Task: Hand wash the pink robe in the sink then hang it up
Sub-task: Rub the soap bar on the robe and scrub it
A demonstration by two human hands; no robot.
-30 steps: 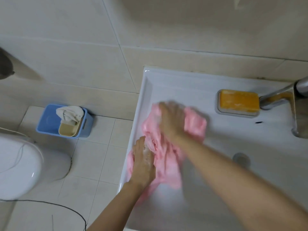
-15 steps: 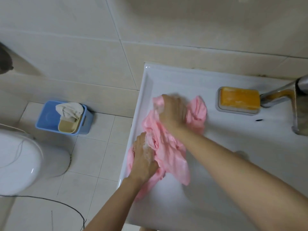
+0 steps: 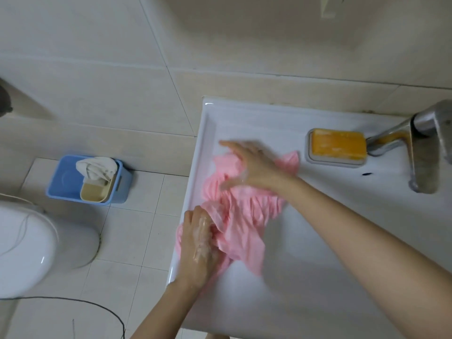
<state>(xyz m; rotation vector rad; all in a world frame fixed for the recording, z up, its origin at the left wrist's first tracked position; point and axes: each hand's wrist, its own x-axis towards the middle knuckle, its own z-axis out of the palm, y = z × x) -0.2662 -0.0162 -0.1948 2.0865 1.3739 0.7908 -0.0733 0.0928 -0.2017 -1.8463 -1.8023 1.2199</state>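
White lather coats the left hand (image 3: pixel 198 241), whose fingers curl into a fold of the crumpled pink thin-fabric robe (image 3: pixel 244 228), likely anchoring it against the nine o'clock wall of the white ceramic sink (image 3: pixel 193 182). At one o'clock from it, the right hand (image 3: pixel 254 167) lies spread, palm down on the cloth, apparently to rub it. An orange rectangular soap bar (image 3: pixel 337 144) sits at that hand's three o'clock, handy for more lather.

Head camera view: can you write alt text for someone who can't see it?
Two hands wash a pink robe in a sink: the soapy left hand grips it at the left rim, the right hand lies open on top. Orange soap sits beside the faucet; a blue bin stands on the floor.
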